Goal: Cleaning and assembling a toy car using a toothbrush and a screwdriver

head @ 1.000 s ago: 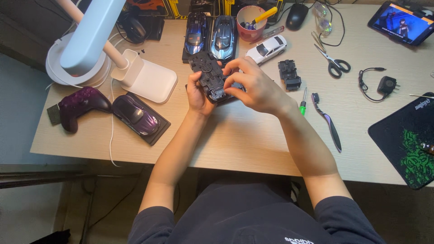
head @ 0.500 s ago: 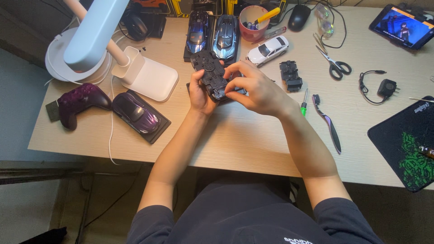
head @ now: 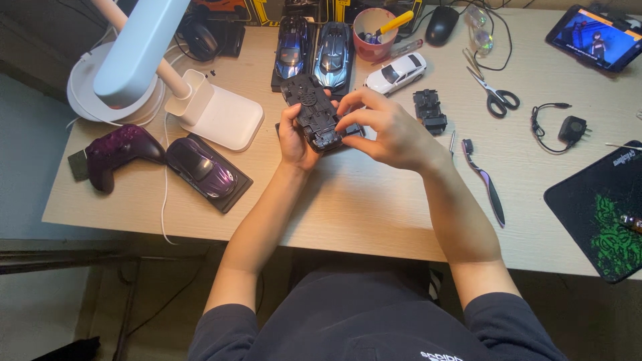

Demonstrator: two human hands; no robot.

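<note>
Fingers of both hands grip a black toy car chassis [head: 314, 112], held underside up above the table [head: 374, 207], just in front of two blue model cars [head: 314, 50]. Left hand [head: 294, 137] clasps its near end; right hand [head: 384, 130] pinches its right edge. Beyond the chassis lies a white model car [head: 396, 72], to its right a small black part [head: 429, 111].

The model-car chassis [head: 313, 111] is black. Model cars [head: 200, 167] come in purple, blue [head: 291, 48], silver-blue [head: 334, 48] and white [head: 396, 72] — the game controller [head: 117, 151] is purple too. The mouse pad [head: 605, 224] is black with a green pattern — the cup [head: 372, 37] is pink.
</note>
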